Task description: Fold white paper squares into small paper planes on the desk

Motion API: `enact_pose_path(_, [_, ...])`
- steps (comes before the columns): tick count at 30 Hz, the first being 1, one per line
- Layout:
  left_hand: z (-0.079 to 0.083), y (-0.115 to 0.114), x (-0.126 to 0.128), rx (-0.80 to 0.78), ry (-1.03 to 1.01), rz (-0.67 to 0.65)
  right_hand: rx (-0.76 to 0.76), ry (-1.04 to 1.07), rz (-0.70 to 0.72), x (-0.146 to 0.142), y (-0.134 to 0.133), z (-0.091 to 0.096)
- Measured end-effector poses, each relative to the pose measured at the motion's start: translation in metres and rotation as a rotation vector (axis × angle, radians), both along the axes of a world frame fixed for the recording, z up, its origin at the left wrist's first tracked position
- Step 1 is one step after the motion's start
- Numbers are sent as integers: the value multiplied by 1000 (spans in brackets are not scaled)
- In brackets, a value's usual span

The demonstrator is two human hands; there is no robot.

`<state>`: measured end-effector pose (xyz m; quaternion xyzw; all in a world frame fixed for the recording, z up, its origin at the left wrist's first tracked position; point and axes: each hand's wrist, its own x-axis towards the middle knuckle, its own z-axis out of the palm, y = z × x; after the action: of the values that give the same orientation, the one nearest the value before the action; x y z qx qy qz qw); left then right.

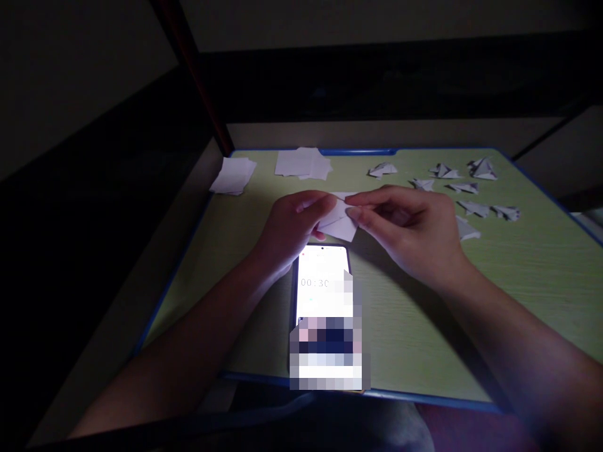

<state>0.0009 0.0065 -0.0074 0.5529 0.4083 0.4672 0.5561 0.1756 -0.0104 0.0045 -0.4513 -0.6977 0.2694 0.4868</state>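
A small white sheet of paper (343, 227), partly folded, is held up above the table between both hands. My left hand (294, 220) grips its left side, thumb on top and fingers beneath. My right hand (409, 220) pinches the upper right part between thumb and index finger. Under the hands lies a lit phone (323, 270) whose screen reads 00:30 in part; its lower half is pixelated. Several folded paper figures (473, 208) rest to the right of my right hand, one of them partly hidden behind it.
Two stacks of white paper lie at the back: one stack (233, 174) at the far left corner, another stack (299, 163) nearer the middle. The pale green table (424, 333) has a blue edge. Dark walls stand behind and to the left.
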Motion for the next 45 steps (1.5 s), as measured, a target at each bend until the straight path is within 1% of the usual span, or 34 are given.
enact_pose_path(2, [0,0,0,-11,-10,9,21,-12,0,0,0,0])
enact_pose_path(7, [1,1,1,-20,39,39,62,-57,10,0,-1,2])
enact_pose_path(11, [-1,1,0,1,49,25,81,-63,5,0,-2,2])
enact_pose_path(16, [-3,2,0,-14,29,4,34,55,16,0,0,-2])
enact_pose_path(19, [-3,2,-1,5,16,3,6,101,12,-1,1,-3])
enact_pose_path(22, [-3,2,-1,1,19,-7,-7,118,27,-1,2,-2])
enact_pose_path(25, [-2,2,-2,-8,45,-10,-14,92,36,0,1,0])
enact_pose_path(31, [-2,1,-2,13,35,-14,-19,87,12,0,2,1])
enact_pose_path(34, [-3,2,-2,31,45,-57,-10,132,-33,1,3,1])
enact_pose_path(38, [-2,2,-3,83,124,-80,-28,179,-60,2,6,1])
enact_pose_path(41, [2,-1,-1,153,187,-43,-52,174,-79,4,7,1])
enact_pose_path(45, [5,-4,1,200,190,-11,-71,163,-84,5,8,1])
